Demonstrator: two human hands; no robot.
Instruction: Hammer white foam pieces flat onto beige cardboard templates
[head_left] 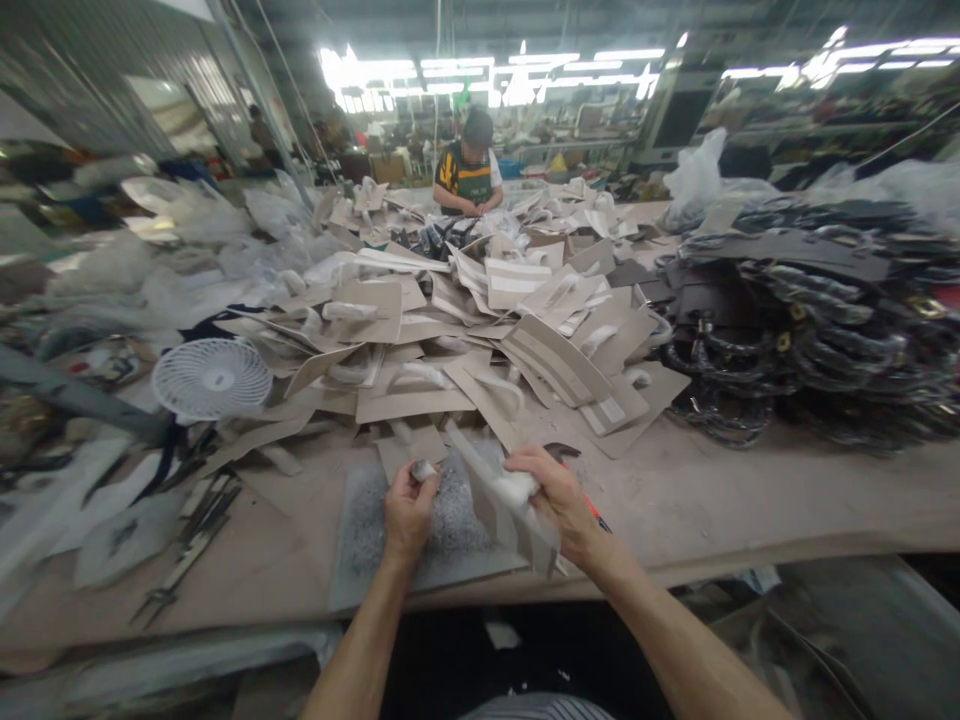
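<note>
1. Right hand (pixel 551 495) hides part of the blurred panel (pixel 506 515) it grips above the board (pixel 356 545).
2. Left hand (pixel 409 510) pinches a white bit (pixel 424 470), unclear.
3. One fan (pixel 212 380) left, one person (pixel 471 180) far; overlapping pile (pixel 416 395) uncountable.

The one camera here rides on the worker's head, looking out toward 12 o'clock and tipped down over the worktable (pixel 712 500). It sits close above the near edge, so both forearms come in large, from 7 and 5 o'clock, and the left hand (pixel 409 515) and right hand (pixel 555 500) fall just below the middle. It's a wide look: the white fan grille (pixel 212 379) at 9 o'clock, the dark stack (pixel 810 320) at 3, and, far off near 12, another person (pixel 469 175) under the ceiling lights (pixel 517 75).
</note>
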